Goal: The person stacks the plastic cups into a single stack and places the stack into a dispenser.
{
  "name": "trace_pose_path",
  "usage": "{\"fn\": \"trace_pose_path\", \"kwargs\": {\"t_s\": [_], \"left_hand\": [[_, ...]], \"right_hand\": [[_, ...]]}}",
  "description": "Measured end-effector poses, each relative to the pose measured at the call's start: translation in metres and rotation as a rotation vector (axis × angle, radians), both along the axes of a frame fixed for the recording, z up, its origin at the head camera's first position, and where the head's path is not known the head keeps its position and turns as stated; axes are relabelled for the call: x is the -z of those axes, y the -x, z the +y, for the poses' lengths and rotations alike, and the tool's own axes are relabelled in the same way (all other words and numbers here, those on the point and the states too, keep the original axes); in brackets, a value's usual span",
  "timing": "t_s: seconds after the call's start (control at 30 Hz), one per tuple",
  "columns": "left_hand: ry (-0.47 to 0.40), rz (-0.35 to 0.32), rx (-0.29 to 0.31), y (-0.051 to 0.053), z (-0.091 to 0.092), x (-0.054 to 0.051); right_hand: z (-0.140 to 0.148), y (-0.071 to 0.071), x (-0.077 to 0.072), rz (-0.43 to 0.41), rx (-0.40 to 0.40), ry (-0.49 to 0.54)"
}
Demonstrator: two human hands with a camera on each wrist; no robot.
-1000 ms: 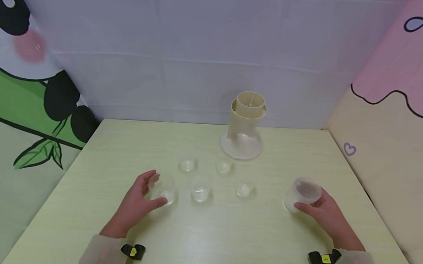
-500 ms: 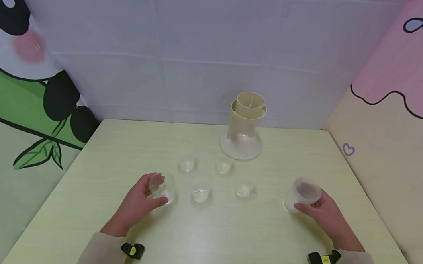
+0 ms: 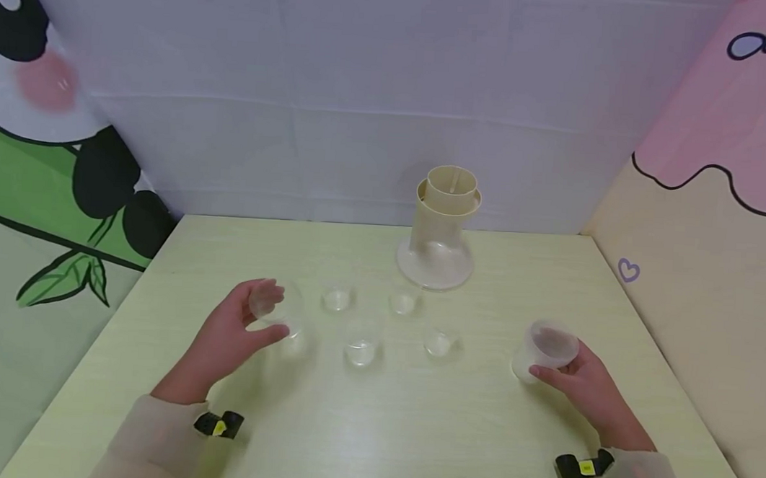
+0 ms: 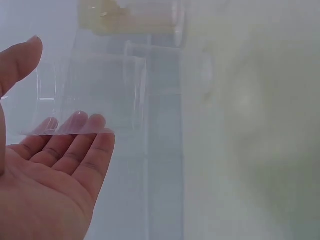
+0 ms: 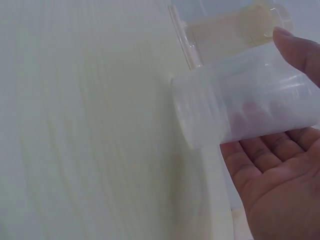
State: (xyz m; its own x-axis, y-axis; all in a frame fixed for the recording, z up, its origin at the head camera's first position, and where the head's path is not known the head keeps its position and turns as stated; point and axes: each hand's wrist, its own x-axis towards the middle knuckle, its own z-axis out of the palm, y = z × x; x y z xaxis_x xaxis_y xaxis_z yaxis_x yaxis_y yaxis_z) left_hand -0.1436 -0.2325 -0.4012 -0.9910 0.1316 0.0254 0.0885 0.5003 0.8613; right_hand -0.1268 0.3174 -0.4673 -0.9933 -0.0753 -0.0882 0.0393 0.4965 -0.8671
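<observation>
My left hand [image 3: 231, 332] is around a clear cup [image 3: 282, 309] left of the other cups, thumb on the near side and fingers behind. In the left wrist view the clear cup [image 4: 95, 95] lies against the fingertips of my left hand [image 4: 55, 185]. My right hand [image 3: 593, 383] grips a frosted, translucent cup [image 3: 549, 349] that stands at the right. The right wrist view shows this frosted cup [image 5: 245, 100] between thumb and fingers of my right hand [image 5: 285, 185].
Several clear cups stand mid-table, among them a front cup [image 3: 361, 347], a right one [image 3: 439, 341] and two behind [image 3: 337, 296]. Farther back a beige cylinder [image 3: 438, 227] stands on a round translucent base [image 3: 435, 270]. Cloth walls [image 3: 366, 65] border the table [image 3: 373, 426].
My left hand has moved up and to the left with the clear cup, away from the front cup. My right hand and the frosted cup have stayed nearly still.
</observation>
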Motion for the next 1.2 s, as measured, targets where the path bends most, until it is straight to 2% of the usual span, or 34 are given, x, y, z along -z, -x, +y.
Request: {"fn": "trace_pose_path", "kwargs": {"t_s": [0.1,0.23,0.4,0.53,0.63,0.93,1.03,1.2], "left_hand": [[-0.011,0.054,0.013,0.005,0.006,-0.018],[-0.04,0.095,0.099,0.014,0.029,-0.035],[-0.071,0.102,0.252,0.023,0.078,-0.054],[-0.084,0.072,0.376,0.029,0.121,-0.066],[-0.107,0.052,0.453,0.033,0.149,-0.068],[-0.15,0.018,0.599,0.043,0.223,-0.068],[-0.152,0.02,0.63,0.045,0.244,-0.069],[-0.13,0.009,0.649,0.047,0.272,-0.072]], "right_hand": [[0.0,0.001,0.001,-0.004,0.0,0.0],[-0.001,0.003,0.001,0.004,-0.001,-0.003],[-0.003,0.004,0.001,0.011,-0.003,-0.002],[-0.005,0.005,-0.001,0.013,-0.001,-0.001],[-0.007,0.006,-0.002,0.013,-0.004,-0.006],[-0.007,0.01,-0.001,-0.009,-0.001,-0.007],[-0.007,0.01,-0.001,-0.008,-0.007,0.007],[-0.008,0.01,-0.001,-0.006,-0.019,0.002]]}}
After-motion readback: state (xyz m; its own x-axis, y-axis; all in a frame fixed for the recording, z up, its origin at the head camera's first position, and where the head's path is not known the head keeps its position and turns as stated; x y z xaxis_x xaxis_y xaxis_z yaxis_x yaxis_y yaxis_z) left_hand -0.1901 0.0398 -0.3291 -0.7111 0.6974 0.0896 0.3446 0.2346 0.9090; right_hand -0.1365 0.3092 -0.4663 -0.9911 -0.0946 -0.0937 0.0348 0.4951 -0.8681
